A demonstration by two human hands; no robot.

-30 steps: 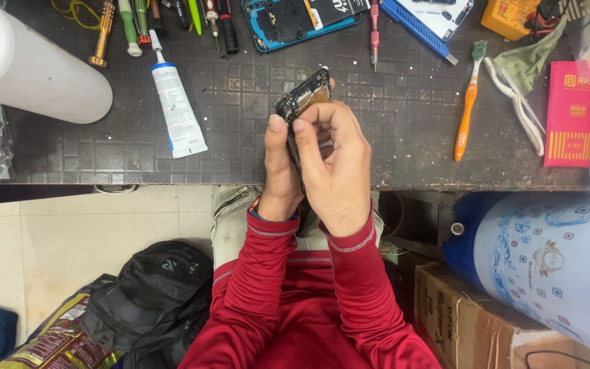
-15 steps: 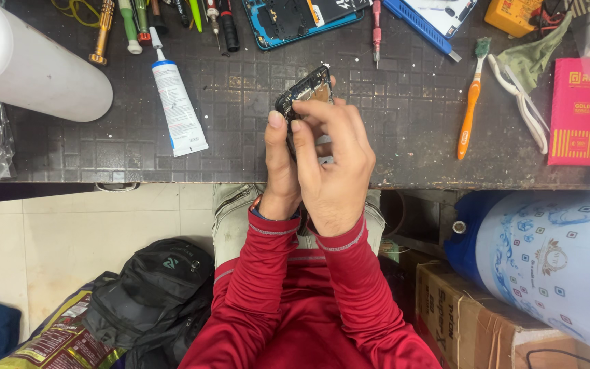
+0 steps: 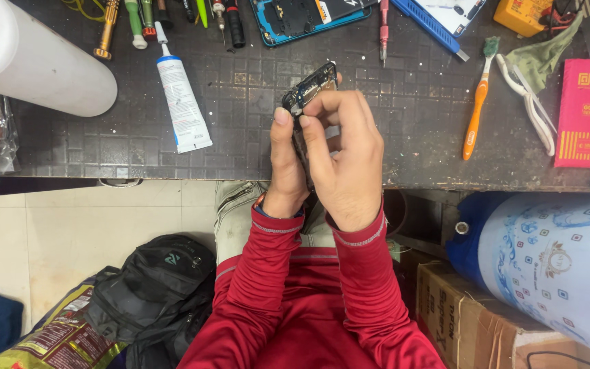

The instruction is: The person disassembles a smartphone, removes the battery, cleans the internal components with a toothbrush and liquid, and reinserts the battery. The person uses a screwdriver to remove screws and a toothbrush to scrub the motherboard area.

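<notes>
The small dark phone frame with exposed metal parts (image 3: 306, 102) stands almost on edge, raised just above the dark, square-patterned counter (image 3: 240, 147), so a slip looks like the chief risk: only fingertips keep it up, and if they slide along its thin edge it could drop onto the counter or twist out of line. Hard pressing from the right thumb and forefinger near its top end could also bend a small part there, though the spot under the fingers is hidden.

The left hand (image 3: 285, 167) has its grip closed around the frame's lower length, thumb laid up along the near edge. The right hand (image 3: 346, 154) curls over from the other side, its grip narrowed to a pinch at the upper end, fingers bent close with little gap showing. Whether it holds a loose piece or only the frame, I cannot tell.

Left of the grip lies a white glue tube with a blue band (image 3: 180, 102). Beyond the grip lies a blue-rimmed opened phone body (image 3: 295, 17), and to the right, well apart, an orange-handled brush (image 3: 476, 116).
</notes>
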